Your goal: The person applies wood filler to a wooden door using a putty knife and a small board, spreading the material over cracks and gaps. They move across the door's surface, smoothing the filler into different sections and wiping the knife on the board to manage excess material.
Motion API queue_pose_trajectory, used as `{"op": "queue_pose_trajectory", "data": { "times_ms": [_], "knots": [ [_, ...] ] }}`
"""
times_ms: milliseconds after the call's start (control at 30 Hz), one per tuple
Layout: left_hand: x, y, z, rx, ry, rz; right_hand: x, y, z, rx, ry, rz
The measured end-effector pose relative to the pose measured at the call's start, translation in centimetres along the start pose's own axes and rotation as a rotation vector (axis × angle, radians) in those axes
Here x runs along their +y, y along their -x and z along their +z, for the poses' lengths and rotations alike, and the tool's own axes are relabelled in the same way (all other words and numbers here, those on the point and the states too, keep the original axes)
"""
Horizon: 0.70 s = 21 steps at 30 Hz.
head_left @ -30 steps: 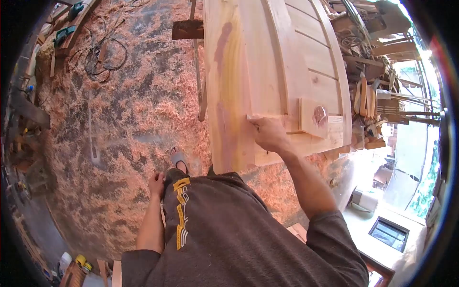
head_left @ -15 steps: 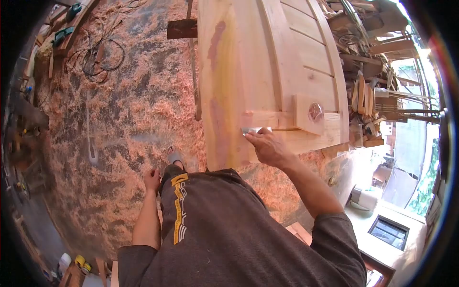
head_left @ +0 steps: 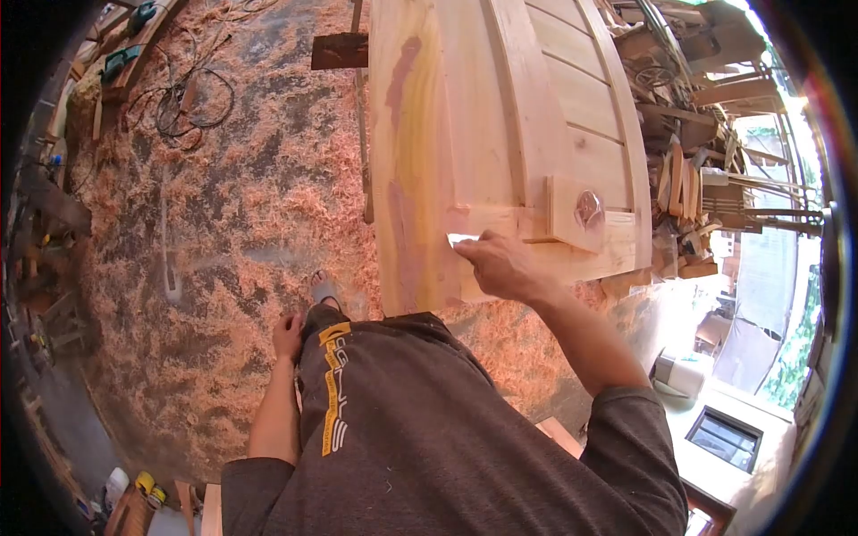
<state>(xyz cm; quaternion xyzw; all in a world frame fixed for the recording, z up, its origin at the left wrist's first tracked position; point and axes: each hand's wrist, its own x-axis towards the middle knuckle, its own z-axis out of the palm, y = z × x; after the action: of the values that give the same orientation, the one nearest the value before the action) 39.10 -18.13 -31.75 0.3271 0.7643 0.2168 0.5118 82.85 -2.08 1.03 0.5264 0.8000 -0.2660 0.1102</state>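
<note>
On the wooden door point(head_left: 483, 116) lies a square board point(head_left: 563, 192), carrying a reddish round patch point(head_left: 589, 208). Near this board, the right hand point(head_left: 500, 265) grips a bright flat blade point(head_left: 459, 239) at the door's surface. The left hand point(head_left: 287, 337) hangs beside the shirt point(head_left: 420, 420), fingers bent.

Dk brown tee point(head_left: 402, 420) w/ yellow & white print point(head_left: 332, 393); grey sandal point(head_left: 323, 291).

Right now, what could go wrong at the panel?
The blade in the right hand could gouge the panel if a corner digs in. The small board lies loose-looking near that hand; a wide swing might knock it. Shavings around the sandalled foot may make footing slippery.
</note>
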Motion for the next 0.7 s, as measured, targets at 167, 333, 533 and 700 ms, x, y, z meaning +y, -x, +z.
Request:
{"op": "queue_pose_trajectory", "data": {
  "times_ms": [167,333,533,700],
  "knots": [
    [0.5,0.2,-0.1,0.027,-0.047,-0.076,0.7,1.5,0.9,0.023,-0.014,-0.018],
    [2.2,0.5,-0.2,0.009,-0.05,-0.095,0.8,2.2,4.5,0.13,0.162,-0.053],
    [1.7,-1.0,0.4,-0.003,-0.033,-0.019,-0.8,1.8,-1.2,-0.118,-0.347,0.369],
    [0.6,-0.8,0.4,0.025,-0.038,0.023,-1.9,0.9,0.0,-0.015,-0.178,0.298]
  ]
}}
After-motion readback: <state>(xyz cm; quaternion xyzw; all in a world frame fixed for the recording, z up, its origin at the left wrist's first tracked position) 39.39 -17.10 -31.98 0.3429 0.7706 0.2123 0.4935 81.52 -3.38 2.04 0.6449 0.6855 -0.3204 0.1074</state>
